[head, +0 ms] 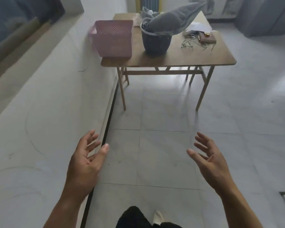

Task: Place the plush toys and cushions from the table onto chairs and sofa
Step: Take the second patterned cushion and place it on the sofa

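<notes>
One gray plush toy (173,22) far ahead, lying across dark basket (155,41) on wooden table (184,59); pink basket (113,38) at left. Left hand (85,159) and right hand (209,160) near, empty, fingers spread apart.

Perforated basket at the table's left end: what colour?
Pale pink basket, seen in the head view.

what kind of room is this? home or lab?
Probably a sparsely furnished room in a home. Pale tiled floor, a wooden folding table holding a pink plastic basket and a dark basket with grey cloth draped over it. Both hands are empty.
</notes>
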